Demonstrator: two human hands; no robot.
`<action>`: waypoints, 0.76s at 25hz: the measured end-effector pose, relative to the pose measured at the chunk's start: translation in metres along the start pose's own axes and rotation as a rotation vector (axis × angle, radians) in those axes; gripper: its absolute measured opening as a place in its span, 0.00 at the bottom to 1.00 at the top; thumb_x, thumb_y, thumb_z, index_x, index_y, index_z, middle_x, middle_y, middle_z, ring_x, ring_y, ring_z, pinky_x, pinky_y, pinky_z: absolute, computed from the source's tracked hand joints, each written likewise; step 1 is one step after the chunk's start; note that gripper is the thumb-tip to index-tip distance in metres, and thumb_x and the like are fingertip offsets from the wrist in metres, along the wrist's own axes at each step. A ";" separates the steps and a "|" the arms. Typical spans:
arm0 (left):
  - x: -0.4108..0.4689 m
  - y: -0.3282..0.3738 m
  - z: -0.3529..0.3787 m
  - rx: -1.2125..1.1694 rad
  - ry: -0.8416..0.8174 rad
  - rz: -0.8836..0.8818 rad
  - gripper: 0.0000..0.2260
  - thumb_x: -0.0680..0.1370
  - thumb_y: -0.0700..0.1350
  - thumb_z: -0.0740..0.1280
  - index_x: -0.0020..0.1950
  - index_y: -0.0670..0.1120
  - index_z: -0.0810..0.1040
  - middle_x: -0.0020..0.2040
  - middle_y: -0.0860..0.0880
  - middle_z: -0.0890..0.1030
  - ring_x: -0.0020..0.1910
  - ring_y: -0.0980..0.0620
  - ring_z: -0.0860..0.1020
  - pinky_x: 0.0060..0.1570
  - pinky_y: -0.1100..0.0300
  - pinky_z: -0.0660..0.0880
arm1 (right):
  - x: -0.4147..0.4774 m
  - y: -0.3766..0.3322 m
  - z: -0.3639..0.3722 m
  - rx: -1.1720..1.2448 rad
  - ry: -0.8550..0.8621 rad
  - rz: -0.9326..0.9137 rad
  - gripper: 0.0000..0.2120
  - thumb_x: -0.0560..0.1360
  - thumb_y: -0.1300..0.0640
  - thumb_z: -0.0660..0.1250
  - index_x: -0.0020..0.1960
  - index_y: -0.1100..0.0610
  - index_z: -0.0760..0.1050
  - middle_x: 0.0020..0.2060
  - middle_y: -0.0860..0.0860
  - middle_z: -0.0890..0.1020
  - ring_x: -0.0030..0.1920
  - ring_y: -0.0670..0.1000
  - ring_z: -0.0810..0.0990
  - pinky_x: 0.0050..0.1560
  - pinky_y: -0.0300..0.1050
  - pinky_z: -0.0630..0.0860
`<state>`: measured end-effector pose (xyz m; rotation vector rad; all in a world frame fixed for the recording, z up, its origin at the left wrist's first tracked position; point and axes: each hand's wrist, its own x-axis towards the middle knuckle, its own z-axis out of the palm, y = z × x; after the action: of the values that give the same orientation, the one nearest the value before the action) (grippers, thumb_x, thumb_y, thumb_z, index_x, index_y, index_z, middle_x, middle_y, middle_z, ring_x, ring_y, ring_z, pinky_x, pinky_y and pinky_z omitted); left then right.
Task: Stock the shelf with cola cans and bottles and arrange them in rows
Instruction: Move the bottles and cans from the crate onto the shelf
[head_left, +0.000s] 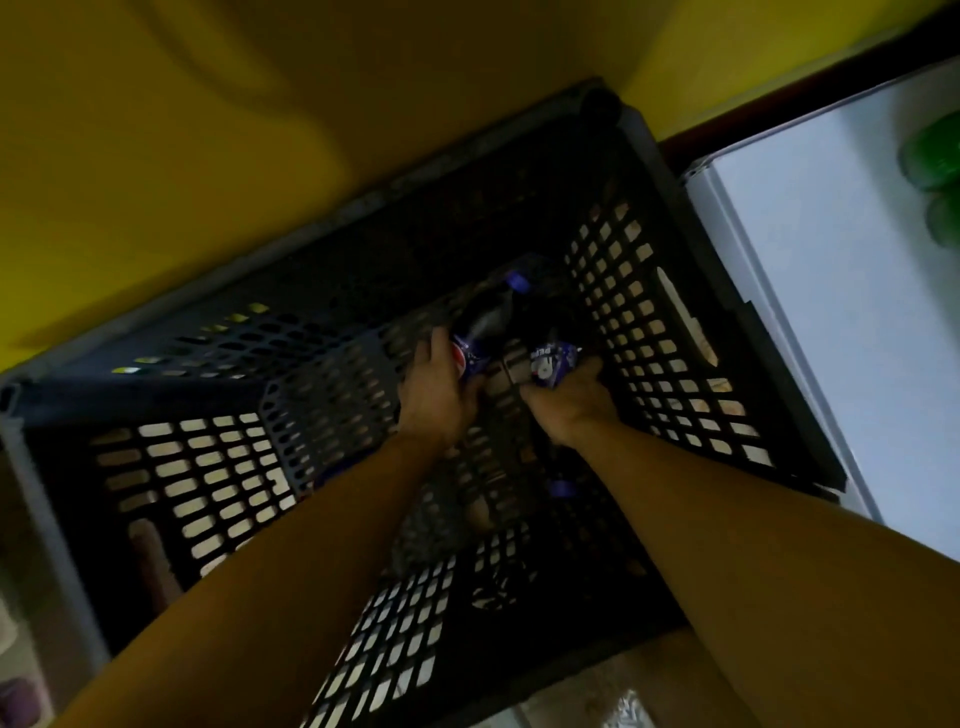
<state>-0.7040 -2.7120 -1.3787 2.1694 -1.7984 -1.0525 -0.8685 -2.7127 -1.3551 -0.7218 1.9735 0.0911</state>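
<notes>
I look down into a deep dark plastic crate (644, 322) with slotted walls. Both my arms reach into it. My left hand (439, 397) is closed around a dark cola bottle (485, 322) with a blue label and a blue cap pointing away from me. My right hand (574, 397) grips a second cola bottle (550, 361) by its blue label. A third bottle lies on the crate floor under my right forearm, and its blue cap (561, 488) shows. The scene is dim and blurred.
A yellow wall (208, 130) stands behind the crate. To the right is a white shelf surface (841, 291) with green bottles (935, 156) at its far end. The crate fills most of the floor space below me.
</notes>
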 end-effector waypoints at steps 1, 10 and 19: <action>-0.009 0.002 -0.005 -0.088 0.028 0.031 0.31 0.76 0.45 0.74 0.74 0.41 0.62 0.68 0.38 0.72 0.65 0.37 0.75 0.63 0.45 0.73 | -0.008 -0.007 -0.002 0.047 0.014 -0.003 0.54 0.66 0.34 0.71 0.80 0.57 0.50 0.72 0.61 0.68 0.68 0.65 0.72 0.67 0.58 0.73; -0.084 0.126 -0.146 -0.393 0.321 0.460 0.34 0.76 0.45 0.74 0.77 0.41 0.61 0.71 0.43 0.73 0.71 0.47 0.72 0.70 0.51 0.70 | -0.157 -0.039 -0.104 0.290 0.012 -0.209 0.37 0.68 0.36 0.70 0.69 0.59 0.73 0.60 0.58 0.81 0.56 0.59 0.81 0.58 0.50 0.79; -0.228 0.356 -0.254 -0.493 0.367 1.031 0.32 0.75 0.48 0.74 0.74 0.45 0.64 0.62 0.49 0.77 0.59 0.53 0.77 0.58 0.61 0.74 | -0.356 0.054 -0.307 0.728 0.274 -0.463 0.22 0.63 0.45 0.74 0.50 0.59 0.80 0.41 0.58 0.85 0.36 0.56 0.82 0.39 0.48 0.78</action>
<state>-0.8558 -2.6862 -0.9099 0.8474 -1.8152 -0.6541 -1.0203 -2.6187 -0.9172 -0.6928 1.8403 -0.9960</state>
